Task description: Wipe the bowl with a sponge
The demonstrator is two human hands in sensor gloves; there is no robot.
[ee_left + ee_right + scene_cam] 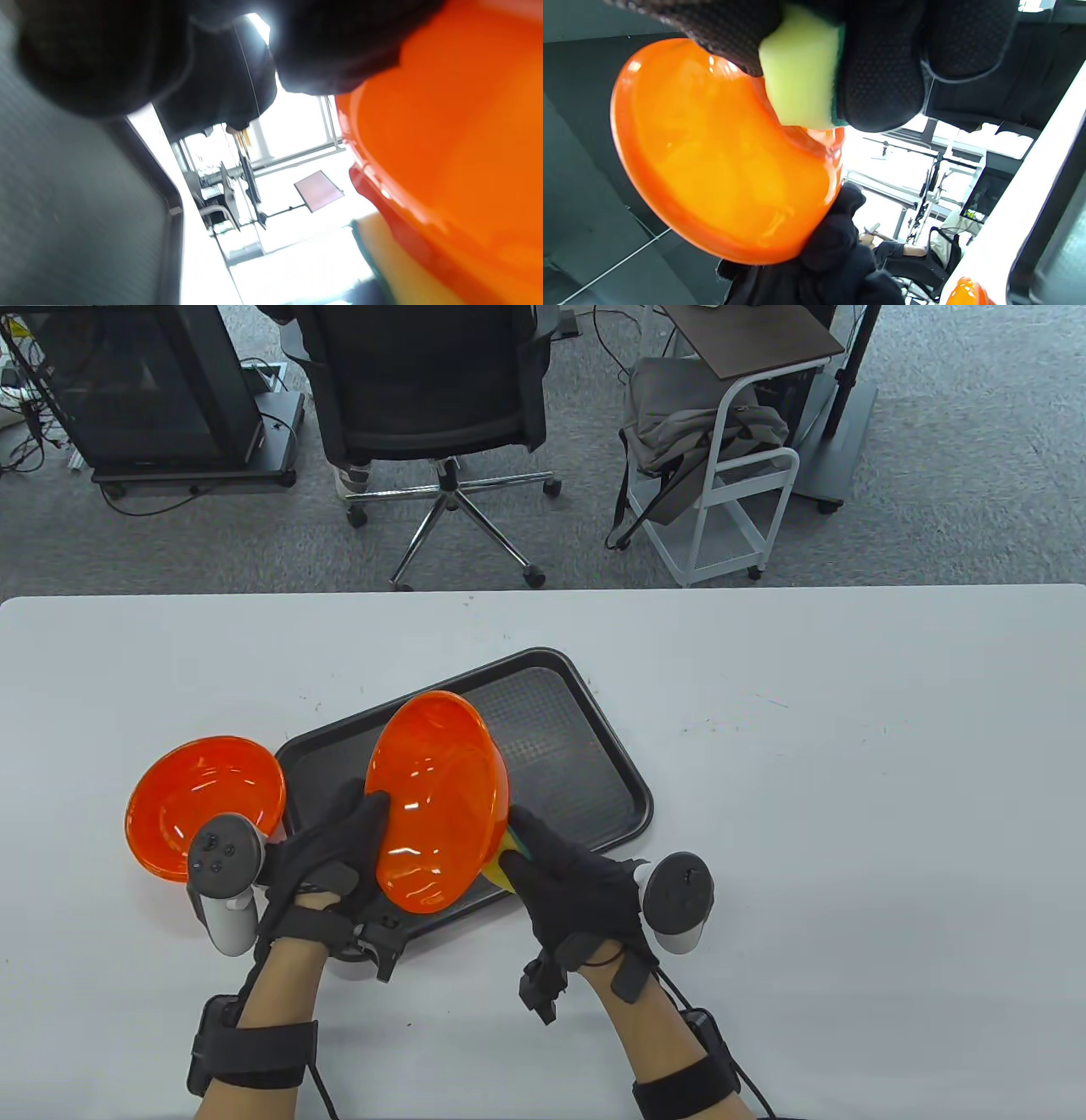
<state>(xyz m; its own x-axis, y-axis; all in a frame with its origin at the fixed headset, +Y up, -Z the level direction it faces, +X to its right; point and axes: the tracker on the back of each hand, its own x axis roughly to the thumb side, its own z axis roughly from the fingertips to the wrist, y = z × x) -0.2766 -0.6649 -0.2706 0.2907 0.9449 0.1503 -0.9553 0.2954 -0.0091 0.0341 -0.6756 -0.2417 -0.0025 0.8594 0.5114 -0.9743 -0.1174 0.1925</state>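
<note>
Over the near edge of the tray: I hold the orange bowl [437, 802] tilted up on its rim above the black tray [594, 763], its hollow turned toward me and to my left, its outer wall facing away to my right.

Left grip: my left hand [327, 857] is curled round the bowl's near-left rim, thumb on the inside and fingers behind, and it carries the bowl clear of the tray.

Right grip: my right hand [577, 891] is clamped on the yellow sponge with the green scouring side [799, 67], fingers on one face and thumb on the other.

Sponge to bowl: the sponge touches the bowl at its lower-right rim, on the outer wall, between my right fingers and the orange plastic; in the right wrist view the yellow face lies against the rim's edge.

The relation that counts: the bowl's hollow lies to the left of the sponge, across the rim. My right hand is the nearer one to the wiping spot; I judge the stroke must either follow the outer wall or cross the rim into the hollow.

Also on the surface: a second orange bowl [204, 806] sits upright just beside the tray's left edge, partly behind my left tracker [222, 865].
</note>
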